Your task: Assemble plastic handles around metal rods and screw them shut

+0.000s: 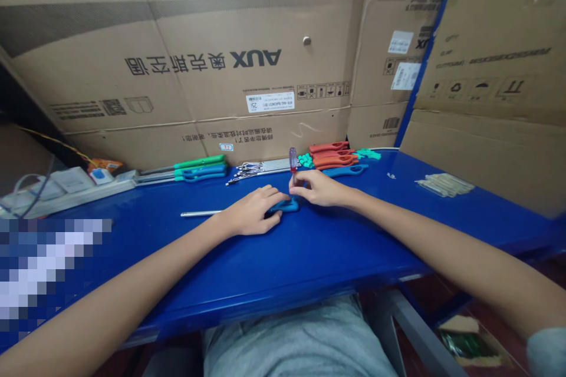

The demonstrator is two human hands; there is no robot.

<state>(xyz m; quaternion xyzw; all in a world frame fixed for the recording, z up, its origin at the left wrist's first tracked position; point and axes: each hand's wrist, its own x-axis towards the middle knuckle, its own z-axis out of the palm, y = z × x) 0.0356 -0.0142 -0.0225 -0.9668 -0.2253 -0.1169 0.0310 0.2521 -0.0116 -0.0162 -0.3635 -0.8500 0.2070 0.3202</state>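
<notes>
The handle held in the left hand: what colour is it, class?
The handle is bright blue; it shows best in the head view.

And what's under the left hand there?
Under the left hand is a blue handle, its end showing past the fingertips. A metal rod juts out on the opposite side. The hand covers the stretch between, so any join can't be seen.

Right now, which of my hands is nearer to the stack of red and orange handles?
Right. Your right hand is just in front of the handles; your left hand is farther off, to their front left.
</notes>
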